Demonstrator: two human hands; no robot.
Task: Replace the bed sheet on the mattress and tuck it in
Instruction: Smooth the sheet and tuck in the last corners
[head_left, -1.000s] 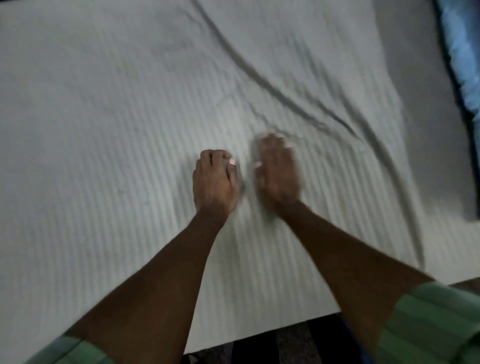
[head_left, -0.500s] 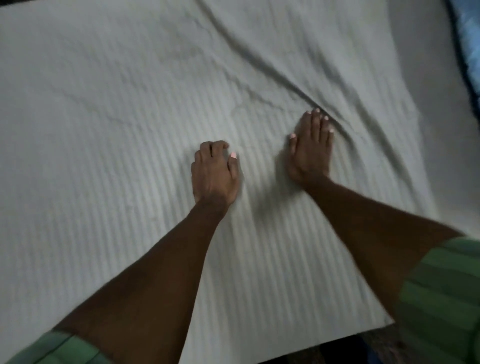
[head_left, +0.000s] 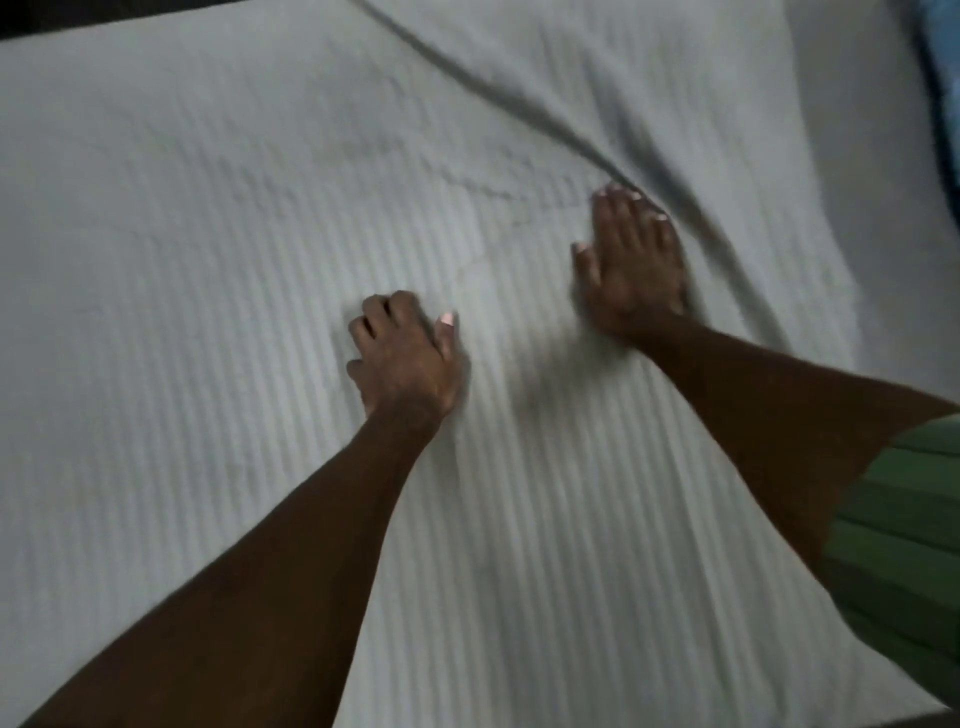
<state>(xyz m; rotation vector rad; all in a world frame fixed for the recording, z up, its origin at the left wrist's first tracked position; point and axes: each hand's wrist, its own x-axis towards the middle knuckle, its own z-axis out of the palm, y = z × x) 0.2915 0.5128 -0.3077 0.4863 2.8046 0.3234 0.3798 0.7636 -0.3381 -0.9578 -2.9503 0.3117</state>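
The white striped bed sheet (head_left: 234, 260) already covers the mattress across the frame, but a long crease (head_left: 519, 111) remains upper right, where the flat right hand (head_left: 631, 265) presses; the left hand (head_left: 405, 356) rests with curled fingers, tucking seemingly undone.

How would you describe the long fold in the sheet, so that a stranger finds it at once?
Start from the white ribbed sheet that covers the bed. Find the right hand pressing flat on it. The long fold is the dark raised ridge running from the top edge diagonally down to that hand's fingertips, much longer and deeper than the faint creases nearby.
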